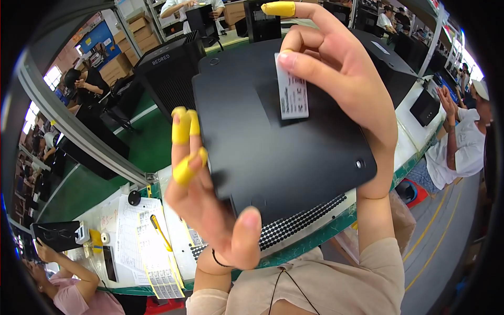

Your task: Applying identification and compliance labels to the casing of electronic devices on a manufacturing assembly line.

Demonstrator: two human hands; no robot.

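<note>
A flat black device housing [310, 163] with rounded corners is held up before me, its broad side facing me. Around its lower-left edge is my left hand [207, 210], closed, with yellow finger cots on several fingers and the thumb bare near the lower corner. A white printed label [293, 97] is pinched between the thumb and curled fingers of my right hand [352, 73]. The label hangs over a recess in the upper middle of the housing; I cannot tell whether it touches. My right index finger, in a yellow cot, points up and left.
Below the housing lies a sheet of black round dots [304, 226]. A yellow cutter [160, 232] rests on label sheets [157, 257] to the left, near a dark phone [109, 262]. Large black cases [170, 65] stand behind. Co-workers sit at far left and right.
</note>
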